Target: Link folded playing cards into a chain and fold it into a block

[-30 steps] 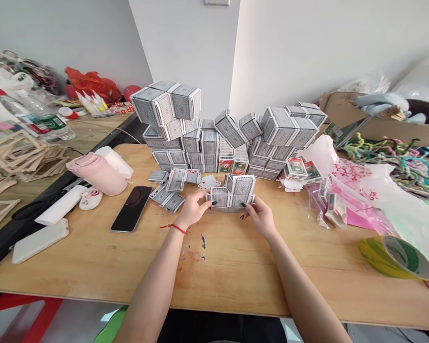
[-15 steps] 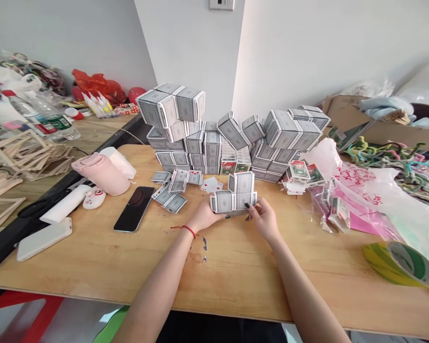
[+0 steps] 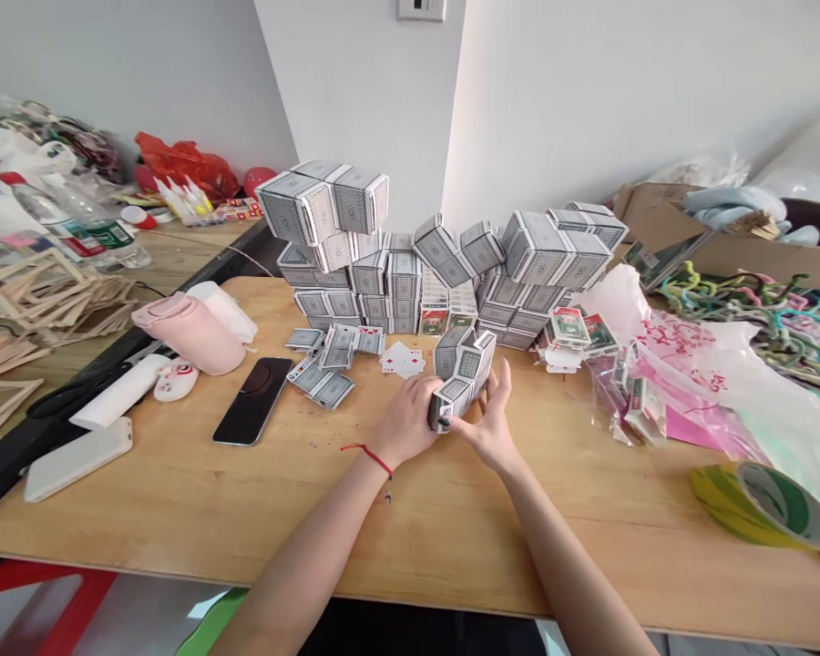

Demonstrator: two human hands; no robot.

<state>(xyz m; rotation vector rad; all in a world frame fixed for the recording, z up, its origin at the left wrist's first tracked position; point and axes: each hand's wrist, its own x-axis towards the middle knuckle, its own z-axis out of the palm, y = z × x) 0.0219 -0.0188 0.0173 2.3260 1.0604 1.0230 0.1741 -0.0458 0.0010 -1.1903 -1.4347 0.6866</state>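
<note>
Between my hands is a block of joined cubes folded from playing cards [image 3: 473, 364], grey patterned backs outward, turned at an angle above the table. My left hand [image 3: 410, 421] is closed around its left end, the fingers partly hidden behind it. My right hand [image 3: 490, 426] holds the near right side, its thumb with a dark nail pressed on the near end and the other fingers raised along the side. Just beyond lie loose face-up cards [image 3: 403, 359], two of diamonds showing. Several folded card pieces [image 3: 324, 369] lie to the left.
Stacked card cubes [image 3: 389, 282] stand along the back, with card boxes [image 3: 446, 321] among them. A phone [image 3: 252, 401], pink pouch [image 3: 191, 333] and white case [image 3: 78, 458] lie left. On the right are more card boxes [image 3: 574, 330], plastic wrapping [image 3: 697, 364] and a tape roll [image 3: 765, 506].
The card block has turned from facing me to a slant, its left end swung nearer. My left hand has shifted right around that end, and my right thumb has moved onto it.
</note>
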